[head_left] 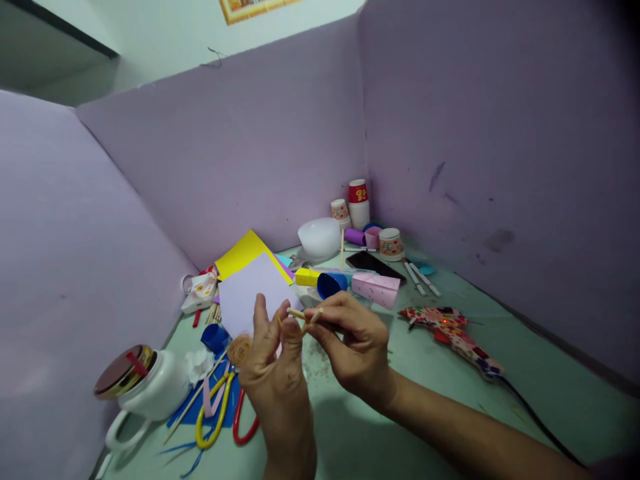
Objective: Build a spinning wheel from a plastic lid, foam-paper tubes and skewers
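My right hand [357,343] is closed, pinching short pale wooden sticks [296,313] between thumb and fingers. The sticks are held in the air above the table and meet at an angle. My left hand [277,367], palm turned inward, has its thumb and a finger at the sticks' left end. A thin tan strand [303,327] runs between the hands by the sticks; whether it is a rubber band or string I cannot tell. Behind my left hand lies a tan coil [240,350]. Yellow-handled and red-handled scissors [216,410] lie to its left, partly hidden.
A glue gun [453,333] with a lit red light and a cord lies at right. At left stands a white mug [157,387] with a lid. Farther back are paper sheets [250,287], a white bowl [320,238], paper cups [359,213], a phone [375,265] and markers [417,277].
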Demonstrator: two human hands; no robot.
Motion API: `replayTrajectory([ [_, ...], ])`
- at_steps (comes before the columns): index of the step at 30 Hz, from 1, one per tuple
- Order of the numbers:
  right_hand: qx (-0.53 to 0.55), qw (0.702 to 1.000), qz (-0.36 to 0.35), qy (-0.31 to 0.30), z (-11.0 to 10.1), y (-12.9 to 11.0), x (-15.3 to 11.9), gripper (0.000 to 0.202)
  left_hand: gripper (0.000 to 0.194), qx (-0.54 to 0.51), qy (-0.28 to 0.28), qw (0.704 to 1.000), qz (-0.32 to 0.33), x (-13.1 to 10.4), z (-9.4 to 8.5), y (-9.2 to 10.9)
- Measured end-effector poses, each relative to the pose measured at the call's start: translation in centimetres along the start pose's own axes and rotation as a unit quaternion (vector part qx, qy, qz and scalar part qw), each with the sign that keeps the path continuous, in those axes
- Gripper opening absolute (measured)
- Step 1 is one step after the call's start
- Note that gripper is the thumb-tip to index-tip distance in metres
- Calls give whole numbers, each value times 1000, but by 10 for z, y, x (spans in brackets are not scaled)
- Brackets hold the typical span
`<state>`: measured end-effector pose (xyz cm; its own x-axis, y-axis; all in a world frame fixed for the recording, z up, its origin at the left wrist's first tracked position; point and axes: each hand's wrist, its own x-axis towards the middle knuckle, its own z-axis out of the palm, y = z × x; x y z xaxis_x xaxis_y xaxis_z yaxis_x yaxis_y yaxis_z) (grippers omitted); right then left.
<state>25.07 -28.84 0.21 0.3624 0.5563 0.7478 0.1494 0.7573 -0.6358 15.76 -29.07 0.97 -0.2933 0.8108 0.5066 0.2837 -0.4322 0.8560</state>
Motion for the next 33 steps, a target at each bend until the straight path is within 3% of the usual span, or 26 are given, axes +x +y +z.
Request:
replayTrajectory([
  [2, -4, 999, -27, -27, -2, 1, 3, 14, 28, 22, -17, 999, 27, 8, -5, 6],
  [6, 15, 996, -36, -77, -5, 3, 9, 14, 20, 121, -62, 966, 219, 28, -18, 13],
  [8, 24, 996, -35, -74, -5, 5, 11, 13, 17, 147, -91, 944, 280, 36, -22, 12],
  [13, 34, 996, -42, -68, -6, 8, 10, 11, 16, 141, -140, 909, 367, 48, -25, 12],
  [16, 38, 996, -37, -66, -6, 8, 12, 9, 23, 146, -204, 869, 426, 55, -24, 15],
  [18, 35, 997, -34, -66, -6, 8, 14, 8, 28, 139, -227, 857, 440, 59, -24, 17],
  [20, 32, 997, -31, -65, -6, 8, 16, 6, 28, 126, -218, 866, 432, 59, -22, 17],
  [27, 59, 997, 30, -48, -5, 9, 16, 5, 19, 124, -81, 897, 416, 38, -11, 6],
  [29, 62, 996, 26, -51, -5, 8, 16, 6, 11, 128, -56, 882, 450, 38, -8, 4],
  [33, 46, 997, 25, -50, -6, 9, 16, 7, 12, 159, -46, 820, 548, 51, -7, 12],
])
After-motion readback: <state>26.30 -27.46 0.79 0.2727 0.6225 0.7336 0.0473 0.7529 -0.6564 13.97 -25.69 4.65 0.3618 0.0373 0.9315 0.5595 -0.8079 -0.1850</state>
